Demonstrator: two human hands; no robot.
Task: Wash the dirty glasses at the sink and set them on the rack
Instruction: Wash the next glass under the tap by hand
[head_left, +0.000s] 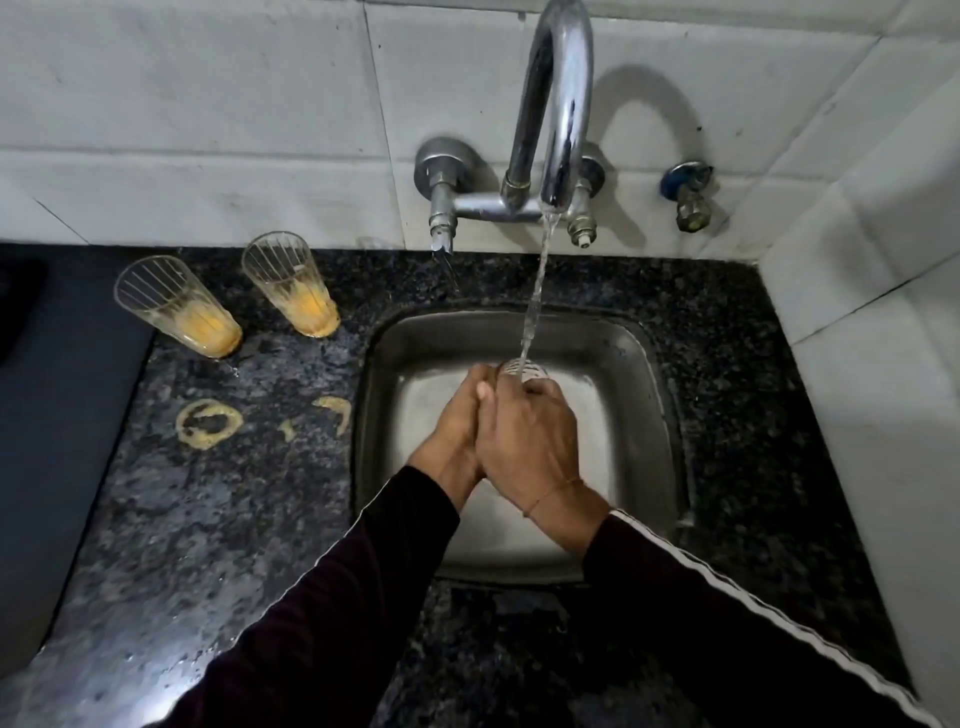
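— Speckled black desk (218, 519) around the steel sink (644, 364): where's the glass being washed?

— Over the sink, under the tap (558, 104); its rim (522, 368) pokes out beyond both hands, long axis pointing toward the tap, catching the stream.

— Fingers?

— Right hand (524, 441) is curled round it; left hand (457, 415) seems wrapped on too, though it's half hidden.

— What's left?

— Two dirty glasses (179, 306) (291, 283) left of the sink, nearer the left hand. No rack in view.
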